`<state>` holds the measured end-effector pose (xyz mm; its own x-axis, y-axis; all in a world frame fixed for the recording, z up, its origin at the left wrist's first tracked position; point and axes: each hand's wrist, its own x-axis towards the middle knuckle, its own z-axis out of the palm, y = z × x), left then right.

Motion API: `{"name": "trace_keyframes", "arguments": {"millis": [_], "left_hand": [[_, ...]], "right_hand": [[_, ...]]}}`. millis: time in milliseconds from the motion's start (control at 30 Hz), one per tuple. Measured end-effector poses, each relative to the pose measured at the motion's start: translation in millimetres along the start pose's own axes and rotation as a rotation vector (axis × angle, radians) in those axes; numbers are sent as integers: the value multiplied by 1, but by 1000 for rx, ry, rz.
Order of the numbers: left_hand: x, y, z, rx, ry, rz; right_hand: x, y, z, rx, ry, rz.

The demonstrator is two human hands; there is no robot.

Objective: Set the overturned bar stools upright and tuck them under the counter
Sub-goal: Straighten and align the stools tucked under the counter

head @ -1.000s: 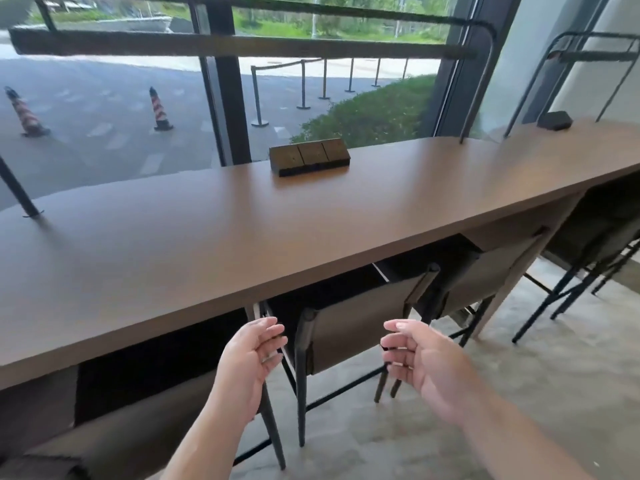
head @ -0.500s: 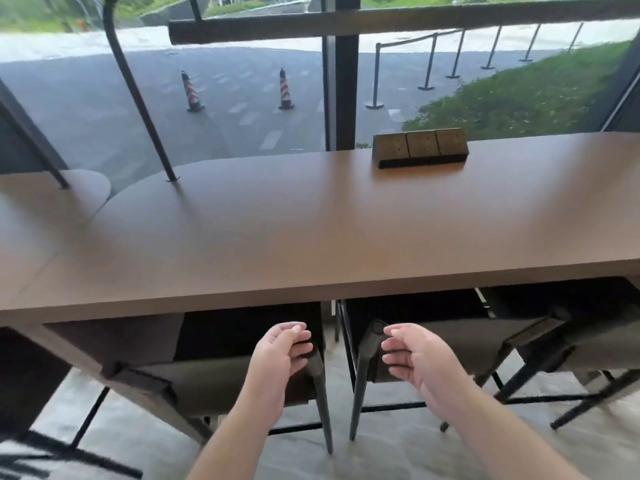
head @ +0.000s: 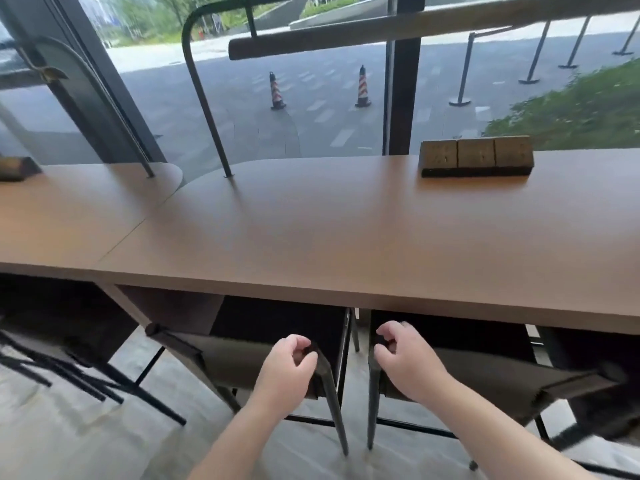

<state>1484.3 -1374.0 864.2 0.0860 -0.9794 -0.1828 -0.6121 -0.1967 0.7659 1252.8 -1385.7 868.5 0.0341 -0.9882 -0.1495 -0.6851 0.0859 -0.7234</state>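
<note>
So both stools are already standing and mostly shoved in under the counter, seats hidden in the shadow below the top, only the backrests poking out on the near side. The person's left hand has its fingers curled over the right corner of the left stool backrest, and the right hand is curled over the left corner of the right stool backrest. Makes sense: grabbing the two inner corners, which sit just beside each other, lets one person nudge both at once and keep them square. Looks like a final tuck. The wooden block far right on the counter isn't involved.
</note>
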Motion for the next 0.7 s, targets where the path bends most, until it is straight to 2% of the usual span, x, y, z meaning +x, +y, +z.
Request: {"name": "trace_keyframes", "arguments": {"millis": [100,233,333,467,700], "left_hand": [[5,-5,10,350,-74,162],[19,-11,19,595,-31,298],[25,-16,19,682,-32,341],[33,-23,19,750,-54,385],[50,-31,17,830,-66,513]], "right_hand": [[-3,10,1,-210,-21,-108],[1,21,8,-391,-70,-163],[4,22,15,-494,-93,-191],[11,21,22,-628,-42,-251],[19,19,33,-753,10,-237]]}}
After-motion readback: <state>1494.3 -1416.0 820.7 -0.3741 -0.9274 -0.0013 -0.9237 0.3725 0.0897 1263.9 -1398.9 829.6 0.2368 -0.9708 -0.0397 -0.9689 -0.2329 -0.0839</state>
